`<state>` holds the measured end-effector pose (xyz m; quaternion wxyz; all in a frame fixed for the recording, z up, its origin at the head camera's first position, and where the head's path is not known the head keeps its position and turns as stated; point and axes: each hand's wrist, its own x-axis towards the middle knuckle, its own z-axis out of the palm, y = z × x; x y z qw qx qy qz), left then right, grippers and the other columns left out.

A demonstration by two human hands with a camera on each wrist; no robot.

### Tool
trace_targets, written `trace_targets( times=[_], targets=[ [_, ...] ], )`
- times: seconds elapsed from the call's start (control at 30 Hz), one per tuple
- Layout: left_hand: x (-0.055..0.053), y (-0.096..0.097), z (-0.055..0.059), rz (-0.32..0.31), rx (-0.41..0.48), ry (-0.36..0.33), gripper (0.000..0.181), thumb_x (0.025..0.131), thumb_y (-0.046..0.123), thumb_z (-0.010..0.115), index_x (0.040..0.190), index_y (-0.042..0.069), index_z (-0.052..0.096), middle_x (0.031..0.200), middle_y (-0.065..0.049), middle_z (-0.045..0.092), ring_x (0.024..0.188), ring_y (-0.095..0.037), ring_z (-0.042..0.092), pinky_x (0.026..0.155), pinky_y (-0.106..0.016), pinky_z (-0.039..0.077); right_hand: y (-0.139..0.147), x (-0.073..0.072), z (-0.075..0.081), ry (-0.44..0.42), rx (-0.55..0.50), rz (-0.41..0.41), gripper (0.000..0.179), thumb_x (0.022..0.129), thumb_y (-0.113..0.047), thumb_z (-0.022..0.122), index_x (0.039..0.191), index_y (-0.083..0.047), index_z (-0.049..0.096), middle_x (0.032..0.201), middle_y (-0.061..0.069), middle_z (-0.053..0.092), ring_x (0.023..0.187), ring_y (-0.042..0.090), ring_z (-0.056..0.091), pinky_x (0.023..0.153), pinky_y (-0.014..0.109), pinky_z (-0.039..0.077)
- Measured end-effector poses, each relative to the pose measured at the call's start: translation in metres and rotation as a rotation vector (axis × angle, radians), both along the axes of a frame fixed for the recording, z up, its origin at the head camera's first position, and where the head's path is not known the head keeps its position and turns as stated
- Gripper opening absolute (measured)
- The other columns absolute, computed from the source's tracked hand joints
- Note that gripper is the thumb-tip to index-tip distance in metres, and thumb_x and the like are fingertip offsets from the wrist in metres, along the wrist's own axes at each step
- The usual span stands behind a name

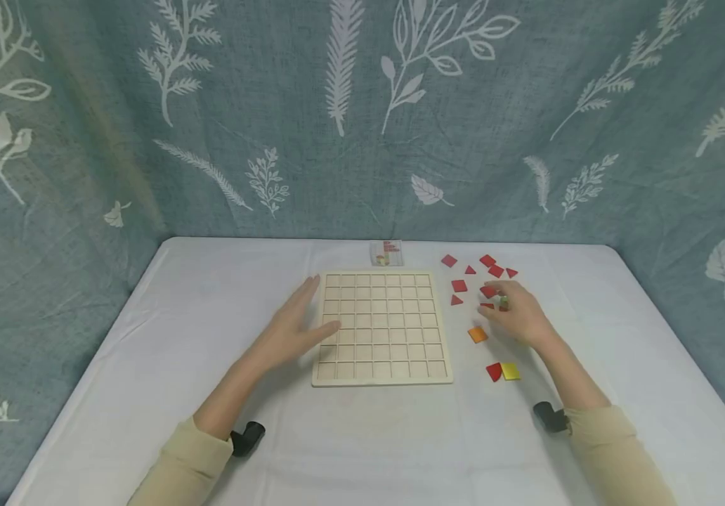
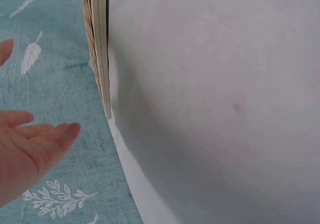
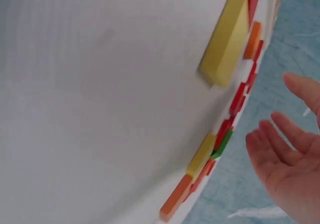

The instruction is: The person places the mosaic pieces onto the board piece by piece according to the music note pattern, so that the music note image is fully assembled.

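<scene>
A pale wooden board with a square grid (image 1: 381, 327) lies flat on the white table. My left hand (image 1: 289, 330) is spread at its left side, thumb over the edge squares; it holds nothing. In the left wrist view the left hand (image 2: 30, 151) shows straight fingers beside the board's edge (image 2: 100, 53). My right hand (image 1: 519, 315) hovers over scattered red pieces right of the board, partly hiding a green piece (image 1: 504, 302). In the right wrist view the right hand (image 3: 285, 159) has loosely bent fingers and an empty palm, with the green piece (image 3: 223, 144) on the table.
Red squares (image 1: 459, 286) and red triangles (image 1: 456, 300) lie right of the board. Nearer are an orange square (image 1: 478, 334), a red piece (image 1: 494, 371) and a yellow square (image 1: 511, 371). A small printed card (image 1: 386, 253) lies behind the board; a patterned curtain (image 1: 312, 183) hangs beyond.
</scene>
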<state>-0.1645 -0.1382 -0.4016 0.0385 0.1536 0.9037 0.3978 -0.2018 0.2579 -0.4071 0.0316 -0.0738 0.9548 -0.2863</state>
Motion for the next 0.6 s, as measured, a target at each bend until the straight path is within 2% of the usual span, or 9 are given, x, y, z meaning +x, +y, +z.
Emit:
trace_targets(
  times=[0.13, 0.37, 0.47, 0.6],
  targets=[
    [0.003, 0.000, -0.003, -0.045, -0.007, -0.054, 0.095, 0.091, 0.036, 0.068, 0.154, -0.004, 0.009, 0.159, -0.025, 0.010, 0.146, -0.039, 0.010, 0.117, -0.052, 0.011, 0.004, -0.002, -0.004, -0.039, 0.028, 0.000, 0.048, 0.091, -0.016, 0.069, 0.133, 0.002, 0.055, 0.129, 0.024, 0.055, 0.110, 0.039, 0.053, 0.091, 0.052, 0.050],
    [0.006, -0.003, -0.010, -0.150, -0.011, -0.177, 0.107, 0.087, 0.034, 0.073, 0.154, -0.003, -0.001, 0.161, -0.022, 0.001, 0.147, -0.035, 0.003, 0.117, -0.050, 0.008, 0.011, -0.006, -0.010, -0.070, 0.063, 0.013, 0.045, 0.090, -0.014, 0.070, 0.131, 0.000, 0.057, 0.119, 0.020, 0.059, 0.106, 0.035, 0.052, 0.089, 0.050, 0.051],
    [0.007, -0.005, -0.014, -0.159, -0.025, -0.242, 0.113, 0.084, 0.038, 0.076, 0.154, 0.000, -0.004, 0.161, -0.019, 0.000, 0.148, -0.033, 0.003, 0.117, -0.048, 0.008, 0.013, -0.008, -0.011, -0.071, 0.060, 0.016, 0.042, 0.090, -0.014, 0.070, 0.129, -0.001, 0.060, 0.116, 0.018, 0.061, 0.104, 0.034, 0.053, 0.087, 0.048, 0.053],
    [0.007, -0.008, -0.017, -0.165, -0.052, -0.281, 0.117, 0.080, 0.042, 0.078, 0.155, 0.000, -0.002, 0.161, -0.018, 0.003, 0.147, -0.034, 0.007, 0.117, -0.049, 0.011, 0.015, -0.009, -0.010, -0.062, 0.055, 0.021, 0.037, 0.090, -0.014, 0.070, 0.124, -0.002, 0.063, 0.112, 0.017, 0.063, 0.102, 0.033, 0.055, 0.086, 0.047, 0.053]
  ],
)
